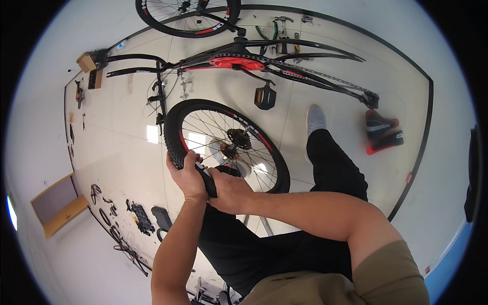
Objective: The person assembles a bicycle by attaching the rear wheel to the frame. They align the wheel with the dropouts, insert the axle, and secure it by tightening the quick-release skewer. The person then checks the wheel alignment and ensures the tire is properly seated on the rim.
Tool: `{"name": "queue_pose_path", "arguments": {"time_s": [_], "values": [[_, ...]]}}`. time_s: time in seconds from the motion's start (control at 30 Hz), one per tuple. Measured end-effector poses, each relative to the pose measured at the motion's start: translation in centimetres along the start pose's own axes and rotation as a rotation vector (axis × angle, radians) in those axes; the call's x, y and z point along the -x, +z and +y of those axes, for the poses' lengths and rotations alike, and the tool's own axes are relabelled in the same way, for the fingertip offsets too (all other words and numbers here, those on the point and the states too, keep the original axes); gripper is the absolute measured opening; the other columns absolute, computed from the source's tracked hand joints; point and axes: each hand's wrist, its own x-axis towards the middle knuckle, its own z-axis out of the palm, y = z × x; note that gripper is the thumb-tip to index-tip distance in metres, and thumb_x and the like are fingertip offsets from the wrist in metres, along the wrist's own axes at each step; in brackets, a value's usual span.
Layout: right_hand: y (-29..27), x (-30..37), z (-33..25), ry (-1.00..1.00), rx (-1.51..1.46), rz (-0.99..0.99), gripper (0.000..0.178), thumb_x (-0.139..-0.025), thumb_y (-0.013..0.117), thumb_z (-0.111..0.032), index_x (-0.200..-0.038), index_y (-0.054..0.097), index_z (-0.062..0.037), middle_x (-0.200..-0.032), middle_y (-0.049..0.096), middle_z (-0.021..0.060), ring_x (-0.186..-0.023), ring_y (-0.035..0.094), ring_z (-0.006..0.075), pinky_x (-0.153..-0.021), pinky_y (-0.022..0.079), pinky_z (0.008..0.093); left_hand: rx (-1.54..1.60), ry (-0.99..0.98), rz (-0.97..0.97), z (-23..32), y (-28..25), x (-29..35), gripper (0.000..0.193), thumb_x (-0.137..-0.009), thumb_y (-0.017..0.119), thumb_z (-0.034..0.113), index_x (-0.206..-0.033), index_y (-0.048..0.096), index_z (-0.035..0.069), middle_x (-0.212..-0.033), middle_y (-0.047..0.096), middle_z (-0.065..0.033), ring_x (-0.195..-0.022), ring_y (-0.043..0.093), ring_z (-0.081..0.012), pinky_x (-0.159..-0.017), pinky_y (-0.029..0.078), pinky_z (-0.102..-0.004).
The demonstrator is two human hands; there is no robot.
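A bicycle wheel [174,121] with a knobbly black tyre, thin spokes and a dark sprocket cluster [238,139] leans in front of me, near my legs. At its near left edge my left hand [187,179] closes round the tyre, thumb on the rim side. Right beside it, my right hand [231,192] is also closed on the tyre, thumb pressed toward the left one. A short stretch of black tyre and a pale strip show between the hands. Much of my right hand's fingers is hidden beneath the wheel.
Beyond the wheel lies a black bicycle frame [246,50] with a red chainring [236,63] and a pedal [265,97]. Another wheel [195,34] is at the far side. A hammer [282,20], a cardboard box [86,62] and black-and-red objects [381,133] lie around.
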Motion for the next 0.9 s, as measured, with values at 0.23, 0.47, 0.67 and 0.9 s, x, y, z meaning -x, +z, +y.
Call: {"name": "queue_pose_path", "arguments": {"time_s": [0.23, 0.47, 0.67, 0.9], "values": [[0.3, -0.1, -0.1, -0.038, -0.003, 0.028, 0.068, -0.081, 0.074, -0.024, -0.133, 0.041, 0.0046, -0.107, 0.066, 0.0251, -0.101, 0.068, 0.0408, -0.088, 0.054, 0.0495, -0.011, 0.001, 0.003, 0.1, -0.1, 0.1, 0.07, -0.084, 0.067, 0.011, -0.143, 0.035, -0.007, -0.084, 0.065, -0.0103, -0.075, 0.062, -0.018, -0.073, 0.049, -0.0289], [0.0, -0.1, 0.0, -0.055, -0.036, 0.041, 0.072, -0.08, 0.072, -0.021, -0.138, 0.038, 0.0045, -0.106, 0.067, 0.0255, -0.103, 0.067, 0.0425, -0.091, 0.053, 0.0505, -0.023, 0.006, 0.01, -0.3, -0.1, 0.1, 0.071, -0.086, 0.067, 0.013, -0.144, 0.034, -0.008, -0.086, 0.066, -0.0104, -0.076, 0.061, -0.0181, -0.075, 0.049, -0.0288], [-1.2, -0.2, -0.5, -0.001, -0.038, -0.042, 0.075, -0.079, 0.072, -0.021, -0.14, 0.037, 0.0044, -0.106, 0.069, 0.0265, -0.102, 0.068, 0.043, -0.09, 0.053, 0.0511, -0.025, 0.007, 0.001, 0.0, 0.3, 0.0, 0.071, -0.087, 0.067, 0.013, -0.146, 0.033, -0.008, -0.085, 0.065, -0.0102, -0.076, 0.061, -0.0178, -0.074, 0.049, -0.0287], [-0.9, -0.3, -0.4, -0.011, -0.063, -0.042, 0.073, -0.081, 0.073, -0.023, -0.139, 0.038, 0.0044, -0.105, 0.069, 0.026, -0.101, 0.069, 0.0429, -0.089, 0.054, 0.0506, -0.03, 0.011, 0.001, -0.1, 0.0, -0.1, 0.07, -0.087, 0.067, 0.013, -0.145, 0.034, -0.007, -0.084, 0.065, -0.0104, -0.075, 0.061, -0.0175, -0.074, 0.049, -0.0291]]}}
